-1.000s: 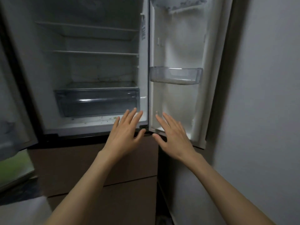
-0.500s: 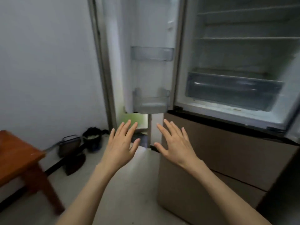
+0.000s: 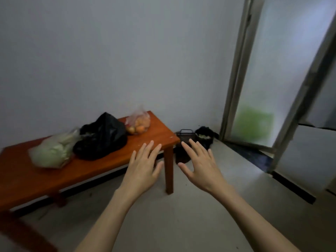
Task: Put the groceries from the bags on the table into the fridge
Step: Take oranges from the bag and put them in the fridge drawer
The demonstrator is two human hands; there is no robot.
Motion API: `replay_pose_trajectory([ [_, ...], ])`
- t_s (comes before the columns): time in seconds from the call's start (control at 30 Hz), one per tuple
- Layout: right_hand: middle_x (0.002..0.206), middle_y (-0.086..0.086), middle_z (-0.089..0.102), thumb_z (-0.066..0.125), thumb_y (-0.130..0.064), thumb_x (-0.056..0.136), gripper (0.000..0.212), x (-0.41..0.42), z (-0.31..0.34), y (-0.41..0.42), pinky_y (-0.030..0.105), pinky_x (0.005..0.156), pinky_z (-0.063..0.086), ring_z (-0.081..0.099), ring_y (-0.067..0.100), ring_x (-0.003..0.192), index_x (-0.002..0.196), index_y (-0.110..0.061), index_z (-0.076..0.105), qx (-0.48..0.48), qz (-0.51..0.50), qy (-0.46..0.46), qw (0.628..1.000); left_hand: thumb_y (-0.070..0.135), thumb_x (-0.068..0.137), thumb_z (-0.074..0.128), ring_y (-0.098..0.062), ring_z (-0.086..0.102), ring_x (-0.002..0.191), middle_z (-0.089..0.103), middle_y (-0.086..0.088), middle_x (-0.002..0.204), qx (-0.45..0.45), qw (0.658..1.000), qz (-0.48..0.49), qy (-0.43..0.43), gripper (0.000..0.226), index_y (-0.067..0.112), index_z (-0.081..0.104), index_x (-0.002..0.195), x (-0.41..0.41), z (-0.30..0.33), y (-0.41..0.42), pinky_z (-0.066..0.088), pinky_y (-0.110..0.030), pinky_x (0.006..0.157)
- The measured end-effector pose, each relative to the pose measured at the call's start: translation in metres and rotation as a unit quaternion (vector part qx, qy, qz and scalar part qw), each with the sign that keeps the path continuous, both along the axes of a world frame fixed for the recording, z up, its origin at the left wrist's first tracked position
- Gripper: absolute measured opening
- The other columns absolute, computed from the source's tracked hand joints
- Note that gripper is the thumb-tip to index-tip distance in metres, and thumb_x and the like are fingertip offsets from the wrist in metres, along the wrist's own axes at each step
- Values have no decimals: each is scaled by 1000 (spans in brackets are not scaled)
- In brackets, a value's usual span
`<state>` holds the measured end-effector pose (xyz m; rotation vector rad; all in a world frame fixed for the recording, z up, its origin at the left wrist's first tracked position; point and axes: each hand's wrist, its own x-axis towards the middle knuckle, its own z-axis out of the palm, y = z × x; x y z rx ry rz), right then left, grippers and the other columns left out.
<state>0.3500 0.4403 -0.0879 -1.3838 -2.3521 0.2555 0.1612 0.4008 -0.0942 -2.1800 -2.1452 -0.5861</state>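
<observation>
Three bags wait on the red-brown tabletop point(image 3: 101, 168), left to right: a clear bag of pale greens point(image 3: 52, 151), soft and light; a slumped black bag point(image 3: 101, 139), contents hidden; and a clear bag of orange fruit point(image 3: 139, 123), likely heavier and bruisable, all best gathered at the neck. Left hand point(image 3: 143, 166) and right hand point(image 3: 200, 164) hover spread and empty near the tabletop's right end. Half a second earlier the view faced the open fridge; now only its door edge point(image 3: 309, 84) shows, far right.

Three bags point(image 3: 101, 137) sit in a row on the table point(image 3: 109, 166), against the wall point(image 3: 109, 51).
</observation>
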Motion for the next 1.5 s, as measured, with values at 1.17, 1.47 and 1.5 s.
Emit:
replay_pose_trajectory([
  [1.17,157,0,13,41,-45,95,61,-356,-97,416,46,117,9,7,19,145,148,-28,14,-63,93,-58,992,41,98,36,-17,5,145,10,1,157,-140,982,82,-93,56,24,17,148,-344,-98,367,13,-40,117],
  [1.47,153,8,26,46,-29,94,54,-421,-134,545,43,116,7,15,24,144,145,-19,28,26,119,-111,986,29,98,42,-19,11,144,13,-1,157,-195,975,41,-95,60,18,12,149,-387,-151,530,19,-42,116],
  [1.5,150,10,32,52,-25,91,55,-424,-140,555,44,115,8,20,27,143,142,-17,34,51,127,-116,984,28,97,43,-19,10,144,11,-1,157,-209,972,36,-102,62,17,11,150,-388,-160,541,19,-42,116],
])
